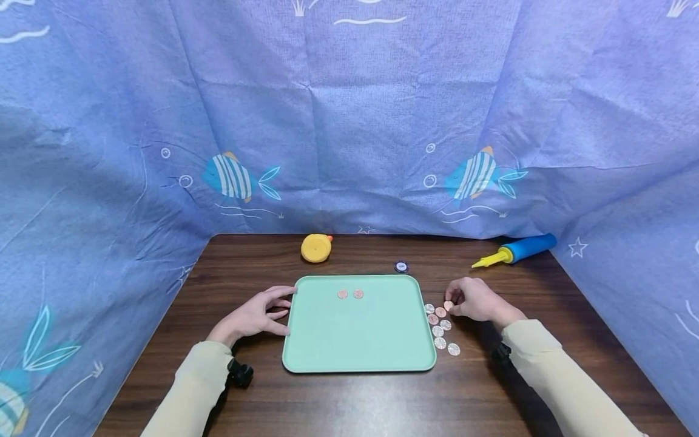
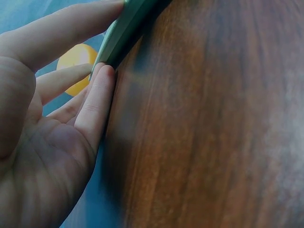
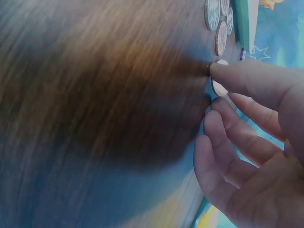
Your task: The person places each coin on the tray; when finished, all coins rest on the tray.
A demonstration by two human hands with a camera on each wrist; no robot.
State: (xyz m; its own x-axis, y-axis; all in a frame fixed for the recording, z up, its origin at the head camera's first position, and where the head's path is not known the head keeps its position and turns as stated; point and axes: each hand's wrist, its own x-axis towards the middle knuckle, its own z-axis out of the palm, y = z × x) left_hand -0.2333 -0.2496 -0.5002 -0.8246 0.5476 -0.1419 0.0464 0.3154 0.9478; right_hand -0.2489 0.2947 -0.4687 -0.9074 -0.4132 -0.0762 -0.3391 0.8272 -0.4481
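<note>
Below, dark wood-grain tabletop (image 1: 360, 400), green tray (image 1: 357, 334), behind, blue fish-print cloth (image 1: 360, 139)

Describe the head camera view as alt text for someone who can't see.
A right hand pinches a copper coin near loose coins beside a green tray holding two coins. The left hand touches the tray's edge on a brown table.

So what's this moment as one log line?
left hand: touching tray edge | right hand: touching coin beside tray | on tray: two coins
</note>
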